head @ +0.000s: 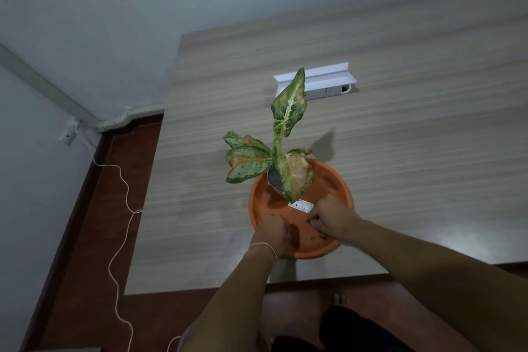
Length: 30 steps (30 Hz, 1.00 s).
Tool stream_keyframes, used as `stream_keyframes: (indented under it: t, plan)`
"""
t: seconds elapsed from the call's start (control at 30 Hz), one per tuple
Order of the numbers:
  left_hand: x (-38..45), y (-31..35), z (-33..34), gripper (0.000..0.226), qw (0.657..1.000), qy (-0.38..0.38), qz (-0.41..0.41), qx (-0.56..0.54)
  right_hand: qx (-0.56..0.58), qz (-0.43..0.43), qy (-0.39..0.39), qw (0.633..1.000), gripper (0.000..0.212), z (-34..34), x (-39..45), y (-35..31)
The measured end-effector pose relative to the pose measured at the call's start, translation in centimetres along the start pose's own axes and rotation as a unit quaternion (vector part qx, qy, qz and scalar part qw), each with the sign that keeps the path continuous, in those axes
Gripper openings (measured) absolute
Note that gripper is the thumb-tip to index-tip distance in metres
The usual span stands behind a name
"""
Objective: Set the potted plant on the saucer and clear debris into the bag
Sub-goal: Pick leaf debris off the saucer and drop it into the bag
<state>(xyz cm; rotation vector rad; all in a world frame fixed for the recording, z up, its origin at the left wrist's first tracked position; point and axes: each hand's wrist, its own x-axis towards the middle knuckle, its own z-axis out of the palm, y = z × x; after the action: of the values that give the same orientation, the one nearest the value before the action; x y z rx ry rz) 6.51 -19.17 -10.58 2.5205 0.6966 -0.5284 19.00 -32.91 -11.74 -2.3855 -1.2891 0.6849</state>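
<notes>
Right now both hands are inside the saucer [337,180], near its front rim. Left hand [273,233]: fingers curled into a loose fist, knuckles up; can't tell if anything is pinched inside. Thin white string bracelet [264,246] on that wrist. Right hand [328,216]: fingertips [313,220] bunched in a pinch just above the saucer floor, right by small dark specks of debris [315,236]; too small to confirm a grasp.

Saucer is orange, round, sitting on the wood-grain table [400,123] near its front edge. Pot [274,180] stands in the saucer's far half, mostly hidden by leaves. Plant [285,111] has green-and-cream speckled leaves, several browned, one tall leaf upright. White label [300,205] on the pot, touching the right hand's knuckles; print is there but unreadable.

Behind the plant, a white cable box [325,86] with open flap is set in the tabletop. White cord [120,237] trails over the red-brown floor at left.
</notes>
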Motion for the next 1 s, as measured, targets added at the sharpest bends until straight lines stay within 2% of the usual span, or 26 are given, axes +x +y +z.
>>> stream_keyframes:
  t: [0.17, 0.3, 0.43, 0.57, 0.8, 1.0]
  plan:
    - [-2.2, -2.4, -1.6, 0.021, 0.997, 0.048, -0.015, -0.050, 0.003, -0.015, 0.005, 1.000, 0.011, 0.5, 0.3, -3.7]
    - [-5.0, -6.0, -2.8, 0.023, 0.991, 0.094, -0.032, -0.085, 0.005, -0.018, -0.023, 1.000, 0.014, 1.8, 1.3, -6.8]
    - [-9.0, -10.8, -3.5, 0.016, 0.978, 0.141, -0.090, -0.124, -0.001, -0.073, -0.061, 0.996, 0.017, 2.8, 2.1, -11.6]
    - [-13.9, -16.6, -3.5, 0.014, 0.962, 0.180, -0.149, -0.143, 0.002, -0.134, -0.060, 0.989, 0.020, 5.0, 3.2, -17.9]
    - [-23.8, -25.3, -2.0, 0.011, 0.898, 0.271, -0.269, -0.217, 0.021, -0.245, -0.102, 0.964, 0.015, 11.5, 3.5, -31.9]
    - [-31.6, -30.1, 1.4, 0.013, 0.854, 0.292, -0.346, -0.256, -0.001, -0.332, -0.220, 0.917, 0.019, 18.0, 0.2, -40.7]
